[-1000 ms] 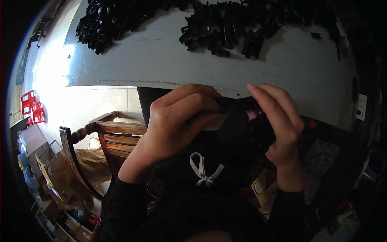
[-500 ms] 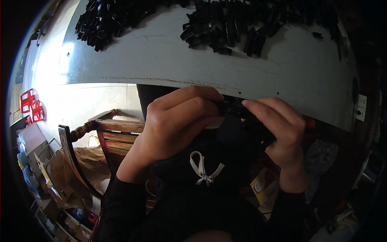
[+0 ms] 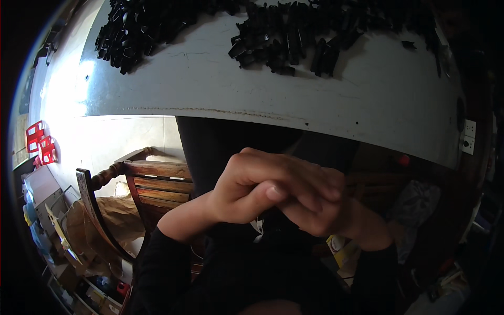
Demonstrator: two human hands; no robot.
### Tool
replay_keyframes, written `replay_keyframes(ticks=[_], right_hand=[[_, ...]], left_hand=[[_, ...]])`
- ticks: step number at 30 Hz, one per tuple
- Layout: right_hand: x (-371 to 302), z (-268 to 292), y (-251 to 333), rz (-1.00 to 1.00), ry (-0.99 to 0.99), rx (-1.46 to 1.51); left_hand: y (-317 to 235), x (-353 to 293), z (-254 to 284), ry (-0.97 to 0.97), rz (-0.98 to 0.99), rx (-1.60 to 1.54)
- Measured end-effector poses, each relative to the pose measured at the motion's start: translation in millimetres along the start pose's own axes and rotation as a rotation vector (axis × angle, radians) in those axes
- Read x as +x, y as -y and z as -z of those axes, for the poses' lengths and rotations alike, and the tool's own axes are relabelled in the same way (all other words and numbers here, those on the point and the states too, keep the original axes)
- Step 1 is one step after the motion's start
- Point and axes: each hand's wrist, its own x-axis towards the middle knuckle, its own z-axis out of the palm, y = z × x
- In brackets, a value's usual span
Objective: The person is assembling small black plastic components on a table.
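Just above my lap, my left hand [image 3: 244,184] and my right hand [image 3: 317,218] are pressed together below the table's near edge. The left hand's fingers curl over the right hand, its thumb lying across the front. Much of the right hand is covered, and its fingers curl in underneath. Whatever lies between the palms, if anything, is hidden. Beyond the hands, black plastic parts [image 3: 294,39] lie piled on the grey-white table [image 3: 210,86], with a second dense heap [image 3: 131,37] of similar dark pieces to the left.
One small black piece [image 3: 408,45] lies apart on the right of the table. A wooden chair [image 3: 160,184] stands at my left with brown paper [image 3: 118,215] behind it. Red stools [image 3: 41,142] stand far left. A wall socket [image 3: 469,137] is at the right.
Both hands have come down toward my lap and closed together, the left over the right. The black plastic part that was between their fingertips is out of sight now.
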Motion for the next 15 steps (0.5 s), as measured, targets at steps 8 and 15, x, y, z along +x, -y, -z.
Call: replay_keyframes(ticks=[8, 15], right_hand=[[23.6, 47.4, -54.5, -0.357, -0.002, -0.337], [38.3, 56.4, -100.6, -0.408, -0.087, -0.49]], left_hand=[[17.1, 23.1, 39.0, -0.345, -0.121, 0.89], [35.8, 60.4, 47.0, -0.184, -0.2, 1.613]])
